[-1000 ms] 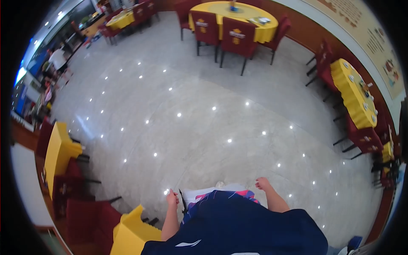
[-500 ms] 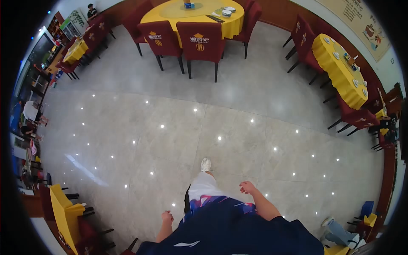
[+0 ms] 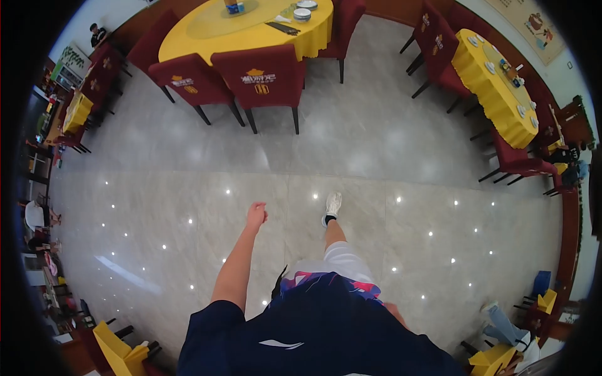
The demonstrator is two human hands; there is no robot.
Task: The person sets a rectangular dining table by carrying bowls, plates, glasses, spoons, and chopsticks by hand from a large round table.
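Observation:
My left hand (image 3: 257, 214) is swung forward over the tiled floor (image 3: 338, 250), its fingers loosely curled with nothing visible in them. It touches nothing. Only a sliver of my right forearm (image 3: 396, 315) shows beside my dark blue shirt (image 3: 313, 332); the right hand itself is hidden behind my body. One leg in white shorts (image 3: 348, 260) is stretched ahead, ending in a white shoe (image 3: 334, 202). Further in front stand dark red chairs (image 3: 260, 78) at a round table with a yellow cloth (image 3: 182, 47).
Stacked dishes (image 3: 302, 14) lie on the round table. To the right is a long yellow-covered table (image 3: 467, 66) with chairs. Another person's legs (image 3: 505, 327) show at lower right, near a yellow cloth (image 3: 492, 360). A person (image 3: 97, 36) sits at far left.
I have come closer to the round table, which now lies further left in view. My left hand has swung forward; my right hand has gone back out of sight. One foot has stepped ahead.

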